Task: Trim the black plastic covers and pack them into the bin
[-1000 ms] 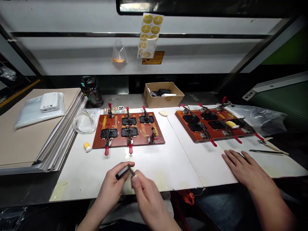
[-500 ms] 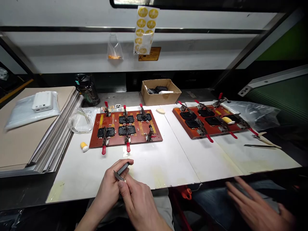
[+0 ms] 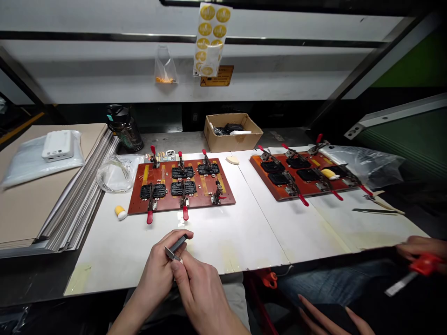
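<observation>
My left hand (image 3: pixel 155 272) is shut around a black-handled craft knife (image 3: pixel 179 244) just off the near edge of the white table. Its small steel blade (image 3: pixel 170 254) points down and to the left. My right hand (image 3: pixel 200 295) pinches at the blade end, and its fingers hide part of the blade. The nearest red clamp handle of a brown fixture board (image 3: pixel 195 205) lies a little above both hands. At the far right, a co-worker's hand (image 3: pixel 417 247) grips a red-handled scraper (image 3: pixel 415 270).
A second orange fixture board (image 3: pixel 275 193) with red clamps stands to the right, beside a plastic bag. A cardboard box (image 3: pixel 232 139) sits behind the boards. To the left are a stack of sheets (image 3: pixel 52 218), a white power bank (image 3: pixel 57 145) and a black bottle (image 3: pixel 125 130).
The knife has turned, and its blade now points down-left between my fingers. The co-worker's hand has left the tabletop and now holds a red-handled tool at the right.
</observation>
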The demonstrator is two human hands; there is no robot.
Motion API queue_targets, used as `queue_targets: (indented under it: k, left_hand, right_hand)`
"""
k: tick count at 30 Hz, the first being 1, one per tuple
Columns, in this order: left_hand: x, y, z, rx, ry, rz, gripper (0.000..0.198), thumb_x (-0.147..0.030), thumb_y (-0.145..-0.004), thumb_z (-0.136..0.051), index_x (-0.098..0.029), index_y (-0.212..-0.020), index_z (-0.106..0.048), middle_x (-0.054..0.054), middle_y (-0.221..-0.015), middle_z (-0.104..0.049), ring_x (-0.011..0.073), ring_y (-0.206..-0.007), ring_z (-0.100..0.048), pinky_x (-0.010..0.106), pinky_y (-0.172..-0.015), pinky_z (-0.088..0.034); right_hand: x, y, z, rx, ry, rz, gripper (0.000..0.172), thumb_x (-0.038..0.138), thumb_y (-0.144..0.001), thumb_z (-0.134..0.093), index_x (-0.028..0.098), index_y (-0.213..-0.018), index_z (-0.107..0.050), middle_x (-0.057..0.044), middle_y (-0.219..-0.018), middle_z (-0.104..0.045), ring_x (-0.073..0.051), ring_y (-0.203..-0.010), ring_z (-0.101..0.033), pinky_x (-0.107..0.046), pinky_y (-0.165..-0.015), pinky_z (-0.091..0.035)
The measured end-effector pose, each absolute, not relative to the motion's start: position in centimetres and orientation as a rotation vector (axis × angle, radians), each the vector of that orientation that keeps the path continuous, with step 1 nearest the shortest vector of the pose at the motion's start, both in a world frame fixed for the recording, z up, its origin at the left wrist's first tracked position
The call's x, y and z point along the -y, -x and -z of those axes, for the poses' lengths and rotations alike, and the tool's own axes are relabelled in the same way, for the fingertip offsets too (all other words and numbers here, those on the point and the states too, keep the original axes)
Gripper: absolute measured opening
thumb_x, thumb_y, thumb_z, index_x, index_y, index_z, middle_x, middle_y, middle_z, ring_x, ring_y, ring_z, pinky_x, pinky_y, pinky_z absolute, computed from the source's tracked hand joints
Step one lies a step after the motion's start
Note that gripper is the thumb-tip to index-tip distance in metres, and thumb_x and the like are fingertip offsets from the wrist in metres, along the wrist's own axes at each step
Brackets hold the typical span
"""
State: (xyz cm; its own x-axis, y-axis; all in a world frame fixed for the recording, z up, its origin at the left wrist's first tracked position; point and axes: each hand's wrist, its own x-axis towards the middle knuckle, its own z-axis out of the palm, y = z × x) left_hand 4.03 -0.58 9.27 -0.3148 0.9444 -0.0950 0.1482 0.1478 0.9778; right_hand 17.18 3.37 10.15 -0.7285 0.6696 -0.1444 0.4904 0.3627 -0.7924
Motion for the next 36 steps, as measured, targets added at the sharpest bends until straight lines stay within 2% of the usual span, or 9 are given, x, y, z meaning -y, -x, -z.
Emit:
queue_targets:
  k: [4,11,17,20,26,28,31,34,36]
  left_hand:
    - [0.6,-4.1,-9.5,-1.591,-1.050,-1.260,0.033,-0.013,-0.088,-0.053,-0.025,-0.116,-0.068,0.004,-0.119,-0.068,0.0212,-0.111,-0.063,0.029,-0.095,-0.048]
    - [0.8,-4.5,-9.5,-1.589,-1.042,-1.293,0.032,-0.012,-0.090,-0.051,-0.025,-0.113,-0.068,0.002,-0.118,-0.069,0.0203,-0.111,-0.063,0.029,-0.097,-0.046]
    - [0.9,-4.6,-9.5,-1.615,-1.110,-1.278,0.024,-0.030,-0.098,-0.053,-0.026,-0.115,-0.070,0.006,-0.124,-0.069,0.0222,-0.115,-0.063,0.032,-0.103,-0.046]
    - [0.9,-4.4,-9.2,-1.649,-1.146,-1.251,0.026,-0.031,-0.100,-0.051,-0.029,-0.118,-0.070,0.005,-0.127,-0.068,0.0207,-0.116,-0.063,0.031,-0.104,-0.046]
    - [0.8,-4.1,-7.4,-1.740,-1.321,-1.132,0.038,-0.015,-0.097,-0.045,-0.029,-0.125,-0.066,0.007,-0.130,-0.065,0.0225,-0.122,-0.059,0.036,-0.106,-0.045]
    - [0.6,-4.3,-6.9,-1.722,-1.300,-1.117,0.038,-0.017,-0.098,-0.045,-0.029,-0.128,-0.065,0.008,-0.130,-0.065,0.0223,-0.120,-0.061,0.036,-0.106,-0.046]
    - [0.3,-4.5,-6.4,-1.709,-1.264,-1.111,0.036,-0.024,-0.100,-0.045,-0.029,-0.131,-0.064,0.008,-0.132,-0.065,0.0220,-0.120,-0.061,0.036,-0.106,-0.046]
    - [0.0,-4.7,-6.2,-1.706,-1.268,-1.099,0.036,-0.025,-0.100,-0.046,-0.028,-0.131,-0.064,0.008,-0.132,-0.066,0.0224,-0.121,-0.062,0.036,-0.106,-0.046]
    - [-0.3,-4.8,-6.3,-1.688,-1.287,-1.094,0.037,-0.023,-0.099,-0.047,-0.028,-0.132,-0.064,0.008,-0.132,-0.066,0.0230,-0.121,-0.062,0.036,-0.106,-0.047]
  right_hand:
    - [-3.6,-17.4,-10.1,2.367,1.113,-1.279,0.044,0.050,-0.107,-0.023,0.023,-0.094,-0.056,-0.002,-0.077,-0.066,-0.018,-0.062,-0.058,-0.029,-0.058,-0.027]
    - [-3.8,-17.7,-10.4,2.330,1.175,-1.254,0.045,0.052,-0.107,-0.024,0.023,-0.082,-0.048,0.001,-0.066,-0.054,-0.015,-0.053,-0.041,-0.030,-0.055,-0.021]
    - [-5.9,-19.2,-8.8,2.104,1.273,-1.329,0.048,0.058,-0.105,-0.024,0.024,-0.077,-0.042,0.002,-0.067,-0.048,-0.016,-0.060,-0.044,-0.026,-0.057,-0.027]
    - [-7.8,-20.7,-7.8,2.040,1.376,-1.280,0.050,0.060,-0.105,-0.022,0.024,-0.075,-0.039,0.002,-0.068,-0.048,-0.017,-0.065,-0.049,-0.026,-0.060,-0.031]
    - [-11.1,-22.8,-6.2,2.332,1.680,-0.732,0.038,0.048,-0.107,-0.029,0.024,-0.089,-0.051,-0.003,-0.081,-0.062,-0.022,-0.068,-0.057,-0.030,-0.060,-0.032]
    - [-11.9,-22.9,-5.4,2.378,1.659,-0.590,0.031,0.038,-0.107,-0.033,0.021,-0.098,-0.057,-0.007,-0.092,-0.064,-0.025,-0.077,-0.061,-0.032,-0.064,-0.037]
    - [-12.2,-22.5,-4.9,2.379,1.615,-0.501,0.024,0.028,-0.104,-0.042,0.017,-0.116,-0.060,-0.012,-0.110,-0.064,-0.029,-0.097,-0.061,-0.038,-0.080,-0.043]
    - [-11.2,-21.9,-5.8,2.250,1.446,-0.629,0.029,0.029,-0.103,-0.047,0.018,-0.128,-0.059,-0.012,-0.119,-0.061,-0.029,-0.109,-0.057,-0.041,-0.093,-0.042]
    - [-10.0,-21.1,-6.9,2.131,1.238,-0.996,0.029,0.034,-0.104,-0.047,0.022,-0.127,-0.060,-0.007,-0.113,-0.064,-0.022,-0.102,-0.060,-0.035,-0.089,-0.046]
